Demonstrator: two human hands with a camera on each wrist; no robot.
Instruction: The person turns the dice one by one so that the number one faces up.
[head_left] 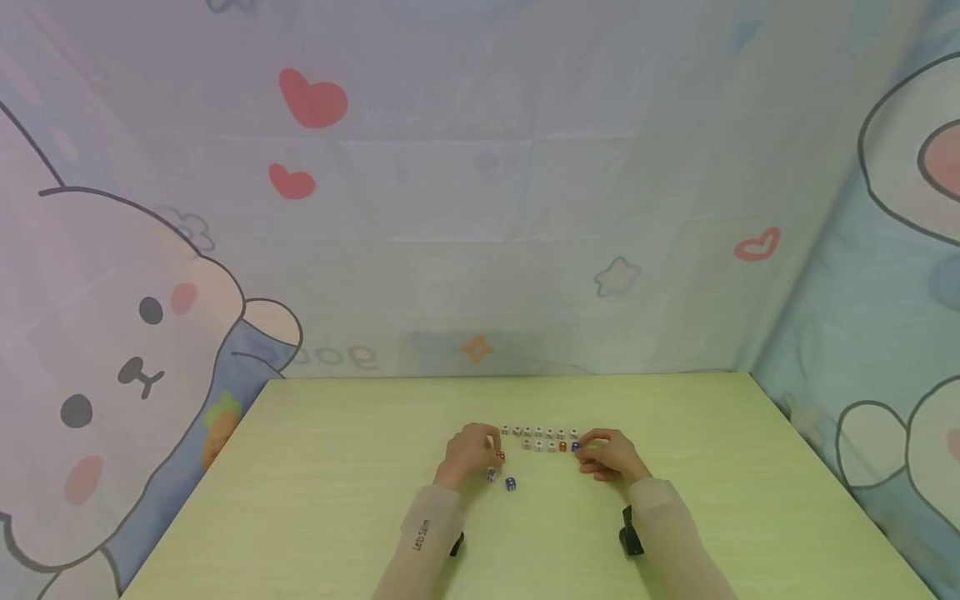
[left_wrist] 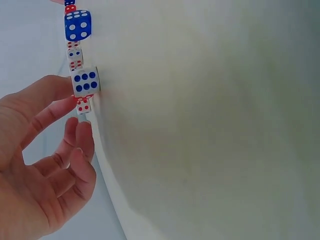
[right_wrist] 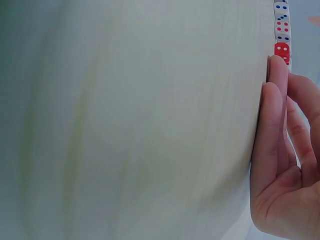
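Observation:
My left hand (head_left: pixel 470 450) reaches in from the left with its fingertips at a red die (head_left: pixel 501 457). In the left wrist view a white die with blue dots (left_wrist: pixel 86 82) largely covers that contact, and the other fingers of this hand curl loosely. At the right end of the front row of dice, my right hand (head_left: pixel 611 454) has its thumb and index finger about a blue die (head_left: pixel 576 447). Those fingertips hide the blue die in the right wrist view. Beside it in the row sits another red die (right_wrist: pixel 282 49).
A back row of several white dice (head_left: pixel 538 432) runs behind the front row of white dice (head_left: pixel 539 446). Nearer the person lie a loose white die (head_left: pixel 491 475) and a loose blue die (head_left: pixel 511 483). The pale green table (head_left: pixel 330 483) ends at a printed cloth (head_left: pixel 450 283).

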